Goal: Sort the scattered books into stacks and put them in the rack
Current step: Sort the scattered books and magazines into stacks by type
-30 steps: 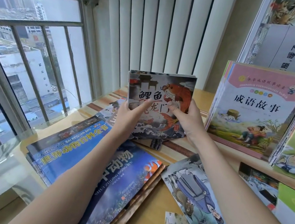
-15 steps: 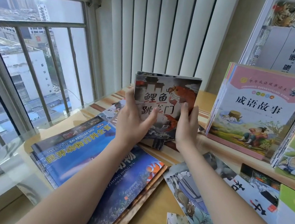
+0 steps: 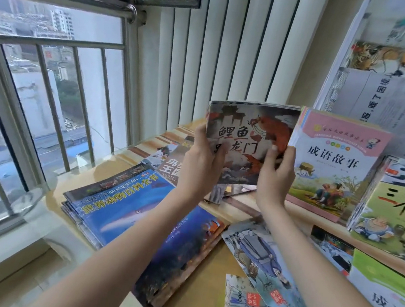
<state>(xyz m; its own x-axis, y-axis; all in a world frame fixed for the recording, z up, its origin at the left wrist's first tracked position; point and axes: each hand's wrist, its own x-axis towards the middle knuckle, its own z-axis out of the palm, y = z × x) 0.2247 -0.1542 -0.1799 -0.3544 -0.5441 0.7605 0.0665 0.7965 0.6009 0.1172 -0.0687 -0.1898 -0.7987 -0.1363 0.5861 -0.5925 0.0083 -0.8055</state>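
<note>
Your left hand (image 3: 201,161) and right hand (image 3: 275,175), arms outstretched, grip the upright book stack (image 3: 247,144) by its sides.

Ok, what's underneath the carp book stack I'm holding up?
Below the carp book stack, gripped by the left hand and right hand, a few loose books lie on the wooden table. The hands cover most of them, so their covers cannot be read.

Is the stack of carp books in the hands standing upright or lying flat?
Upright. Both hands, left hand and right hand, grip the carp books by the sides, cover facing the camera, lifted above the table.
</note>
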